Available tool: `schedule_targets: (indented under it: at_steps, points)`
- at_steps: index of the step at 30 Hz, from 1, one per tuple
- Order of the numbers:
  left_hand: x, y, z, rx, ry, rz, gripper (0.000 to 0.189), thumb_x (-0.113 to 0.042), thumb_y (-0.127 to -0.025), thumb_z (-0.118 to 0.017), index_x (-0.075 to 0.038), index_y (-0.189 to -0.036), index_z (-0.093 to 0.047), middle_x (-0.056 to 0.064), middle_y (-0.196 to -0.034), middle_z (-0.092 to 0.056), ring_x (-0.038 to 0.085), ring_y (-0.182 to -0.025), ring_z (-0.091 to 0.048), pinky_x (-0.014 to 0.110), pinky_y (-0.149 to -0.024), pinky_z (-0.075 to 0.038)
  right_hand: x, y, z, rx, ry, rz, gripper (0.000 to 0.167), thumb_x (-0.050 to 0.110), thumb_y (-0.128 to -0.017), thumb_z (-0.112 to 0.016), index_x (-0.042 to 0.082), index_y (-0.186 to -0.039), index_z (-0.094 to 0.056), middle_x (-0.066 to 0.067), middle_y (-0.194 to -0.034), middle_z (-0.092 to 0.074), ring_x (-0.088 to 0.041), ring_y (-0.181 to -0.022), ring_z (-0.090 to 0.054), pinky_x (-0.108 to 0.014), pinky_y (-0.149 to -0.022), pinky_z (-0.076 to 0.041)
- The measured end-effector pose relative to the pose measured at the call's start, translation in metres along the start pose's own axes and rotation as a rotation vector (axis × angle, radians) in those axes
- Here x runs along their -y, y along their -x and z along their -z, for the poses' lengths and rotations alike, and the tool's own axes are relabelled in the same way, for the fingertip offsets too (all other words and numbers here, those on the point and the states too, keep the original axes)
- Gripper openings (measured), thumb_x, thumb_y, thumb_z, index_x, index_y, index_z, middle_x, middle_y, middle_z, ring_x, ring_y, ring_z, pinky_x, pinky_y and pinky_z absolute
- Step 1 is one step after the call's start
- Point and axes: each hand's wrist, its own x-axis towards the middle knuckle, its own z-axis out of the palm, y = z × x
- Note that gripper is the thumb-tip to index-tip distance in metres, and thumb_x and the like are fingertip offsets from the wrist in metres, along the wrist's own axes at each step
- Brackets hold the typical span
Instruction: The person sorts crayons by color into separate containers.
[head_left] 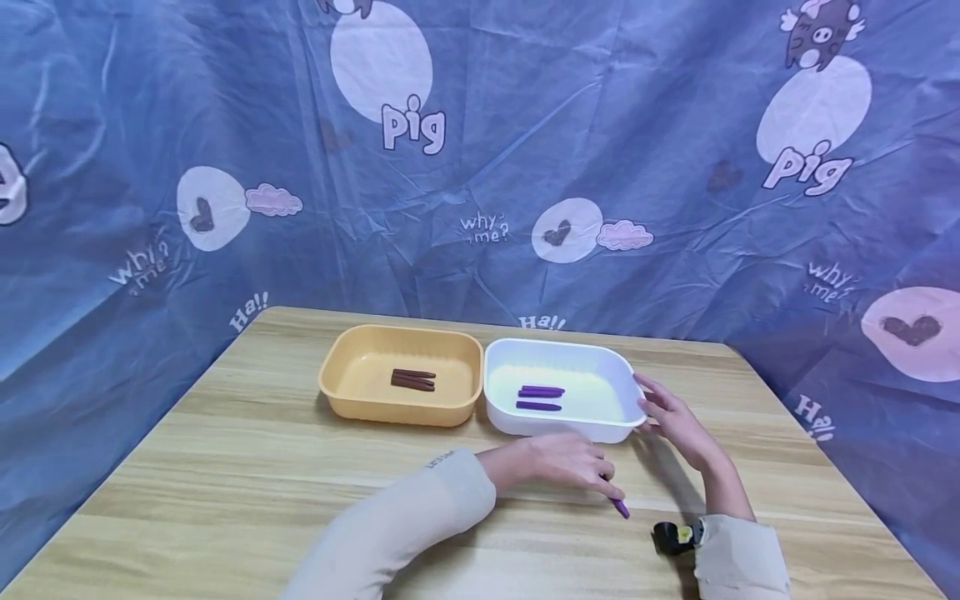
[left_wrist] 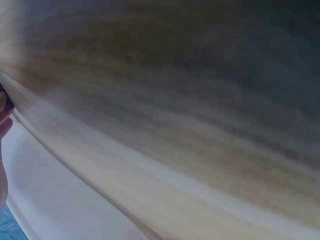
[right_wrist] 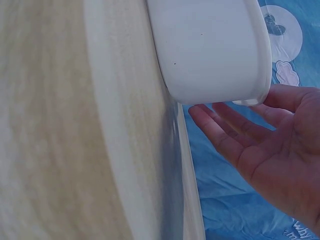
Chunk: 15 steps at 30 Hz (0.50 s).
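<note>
A purple crayon (head_left: pixel 620 507) is pinched in my left hand (head_left: pixel 566 461), low over the table in front of the white tray (head_left: pixel 540 426). At the left edge of the left wrist view only fingertips and a bit of the purple crayon (left_wrist: pixel 8 103) show. My right hand (head_left: pixel 678 429) rests against the right end of that tray. In the right wrist view its fingers (right_wrist: pixel 217 132) reach out nearly straight to the tray's end wall. Purple crayons (head_left: pixel 538 407) lie inside the white tray.
Left of the white tray, and close against it, stands a yellow-orange tray (head_left: pixel 405 414) holding brown crayons (head_left: pixel 412 386). Both are toward the back of the wooden table (head_left: pixel 225 475). A blue printed cloth (head_left: pixel 465 167) hangs behind. A black wrist camera (head_left: pixel 672 537) sits by the right cuff.
</note>
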Motion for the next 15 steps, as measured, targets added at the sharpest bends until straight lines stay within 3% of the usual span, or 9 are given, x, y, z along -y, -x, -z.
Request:
schedule_targets:
  at_steps: [3, 8, 15]
  points:
    - [0.0007, -0.0007, -0.0002, -0.001, -0.014, -0.015, 0.041, -0.013, -0.099, -0.036, -0.033, -0.133, -0.045, -0.009, -0.106, -0.054, 0.007, -0.088, -0.053, 0.016, -0.066, -0.041, 0.0008, 0.0001, -0.0003, 0.002, 0.006, -0.008, 0.053, 0.016, -0.100, -0.037, -0.004, -0.144, -0.016, -0.038, -0.134, -0.027, -0.011, -0.100, -0.051, -0.035, -0.084, -0.047]
    - [0.0006, -0.0004, -0.0008, 0.004, -0.014, -0.014, 0.041, -0.013, -0.099, -0.036, -0.032, -0.134, -0.045, -0.008, -0.105, -0.054, 0.007, -0.087, -0.053, 0.016, -0.067, -0.041, 0.0012, -0.0004, -0.0008, -0.001, 0.008, -0.009, 0.052, 0.015, -0.100, -0.037, -0.004, -0.144, -0.016, -0.038, -0.134, -0.027, -0.023, -0.106, -0.050, -0.035, -0.084, -0.047]
    - [0.0003, 0.0053, 0.0006, -0.025, 0.001, 0.031, 0.042, -0.013, -0.098, -0.039, -0.031, -0.134, -0.047, -0.009, -0.102, -0.055, 0.006, -0.085, -0.052, 0.017, -0.068, -0.041, 0.0012, 0.0002, -0.0002, -0.005, 0.006, -0.007, 0.052, 0.015, -0.100, -0.037, -0.004, -0.144, -0.016, -0.038, -0.134, -0.028, -0.007, -0.097, -0.051, -0.035, -0.084, -0.047]
